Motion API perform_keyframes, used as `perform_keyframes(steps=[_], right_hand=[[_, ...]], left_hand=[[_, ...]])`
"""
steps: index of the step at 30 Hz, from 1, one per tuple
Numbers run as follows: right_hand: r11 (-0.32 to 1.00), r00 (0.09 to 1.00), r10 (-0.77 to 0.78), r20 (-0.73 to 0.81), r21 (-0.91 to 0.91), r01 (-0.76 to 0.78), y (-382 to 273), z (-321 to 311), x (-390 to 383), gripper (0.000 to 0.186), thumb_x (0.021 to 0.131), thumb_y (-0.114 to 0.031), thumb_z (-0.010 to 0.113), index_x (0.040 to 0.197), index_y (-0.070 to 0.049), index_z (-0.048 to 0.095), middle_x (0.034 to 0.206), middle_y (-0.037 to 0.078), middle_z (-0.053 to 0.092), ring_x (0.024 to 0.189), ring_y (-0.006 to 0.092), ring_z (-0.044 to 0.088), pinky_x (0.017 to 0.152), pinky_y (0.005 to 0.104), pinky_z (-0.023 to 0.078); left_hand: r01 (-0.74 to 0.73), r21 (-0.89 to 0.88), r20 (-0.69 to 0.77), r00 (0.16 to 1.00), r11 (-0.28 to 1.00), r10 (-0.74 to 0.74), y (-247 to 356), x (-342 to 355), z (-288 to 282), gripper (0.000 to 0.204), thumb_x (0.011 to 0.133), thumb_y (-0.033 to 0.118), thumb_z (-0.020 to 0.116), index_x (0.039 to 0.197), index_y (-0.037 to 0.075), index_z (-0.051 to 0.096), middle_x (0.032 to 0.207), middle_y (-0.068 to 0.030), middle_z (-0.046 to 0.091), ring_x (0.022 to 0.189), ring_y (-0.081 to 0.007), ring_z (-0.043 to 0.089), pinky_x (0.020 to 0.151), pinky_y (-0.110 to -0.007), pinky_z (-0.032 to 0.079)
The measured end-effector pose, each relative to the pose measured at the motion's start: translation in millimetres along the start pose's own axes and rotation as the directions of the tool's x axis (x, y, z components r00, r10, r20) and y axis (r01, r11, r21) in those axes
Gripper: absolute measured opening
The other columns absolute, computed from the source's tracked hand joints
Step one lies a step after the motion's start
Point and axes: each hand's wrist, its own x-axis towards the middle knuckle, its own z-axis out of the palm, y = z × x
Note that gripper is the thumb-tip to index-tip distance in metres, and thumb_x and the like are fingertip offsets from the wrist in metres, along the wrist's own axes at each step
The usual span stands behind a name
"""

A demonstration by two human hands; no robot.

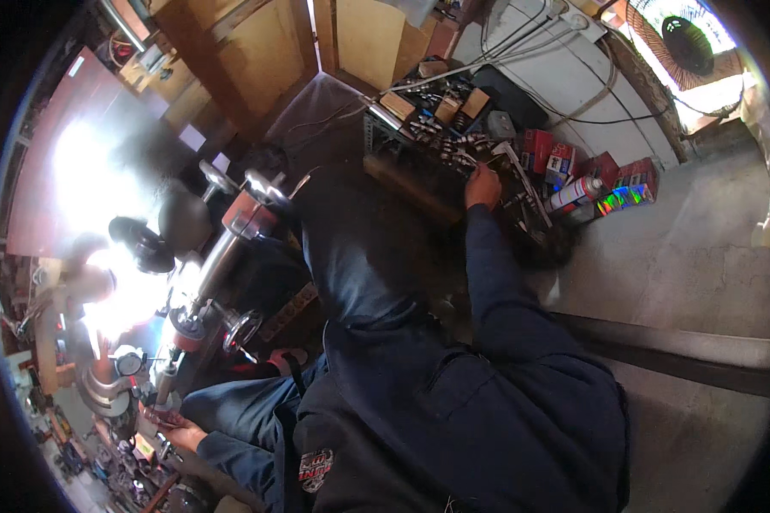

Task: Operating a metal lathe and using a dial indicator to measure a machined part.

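My right hand (483, 186) reaches to a bench crowded with metal tool bits and holders (453, 145). Its fingers are pinched together among small shiny parts; what they hold, if anything, is too small to name. Just right of that hand lies a long silvery tool (526, 184), perhaps a caliper. At the lower left, my left hand (180, 427) is closed at the end of a metal machine, around something dark and small that I cannot make out. Above it sits a round dial gauge (129, 361). A handwheel (242, 330) of the machine stands between my arms.
Red boxes (536, 150) and a spray can (576, 195) stand right of the tools. A glaring lamp (120, 291) lights the machine. Cables run along the white wall (590, 94); a round fan (689, 44) is at upper right. Wooden cabinet doors (265, 60) stand ahead.
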Motion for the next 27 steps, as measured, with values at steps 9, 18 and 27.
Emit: perform_keyframes(steps=[9,18,27], right_hand=[[0.989,1.000,-0.021,-0.024,-0.146,0.017,2.3,2.7,25.2,0.025,0.090,-0.016,0.049,0.110,-0.009,0.063,0.104,0.017,0.065,0.099,0.0362,0.061,0.086,0.0486,0.047],[0.877,0.874,0.414,-0.253,-0.145,-0.458,62.9,-13.9,57.4,0.025,0.077,-0.020,0.065,0.097,-0.006,0.067,0.096,0.017,0.068,0.090,0.0334,0.068,0.079,0.0463,0.054],[0.820,0.934,0.163,0.318,-0.571,0.051,185.5,2.5,82.0,0.025,0.084,-0.024,0.061,0.095,-0.004,0.070,0.093,0.018,0.069,0.087,0.0344,0.068,0.076,0.0439,0.055]], left_hand=[[0.223,-0.424,-0.055,0.961,0.878,-0.271,82.4,-40.0,39.1,0.047,0.097,0.040,0.047,0.134,0.012,0.052,0.125,-0.0036,0.059,0.108,-0.0165,0.059,0.089,-0.027,0.045],[0.244,-0.380,0.037,0.968,0.892,-0.249,99.8,-57.7,35.3,0.047,0.100,0.038,0.038,0.143,0.020,0.042,0.134,-0.0003,0.050,0.116,-0.0108,0.049,0.092,-0.025,0.036],[0.433,-0.625,0.154,0.884,0.650,-0.441,52.2,-31.5,6.7,0.035,0.096,0.038,0.056,0.125,0.019,0.058,0.122,0.0034,0.061,0.108,-0.0114,0.057,0.090,-0.032,0.044]])
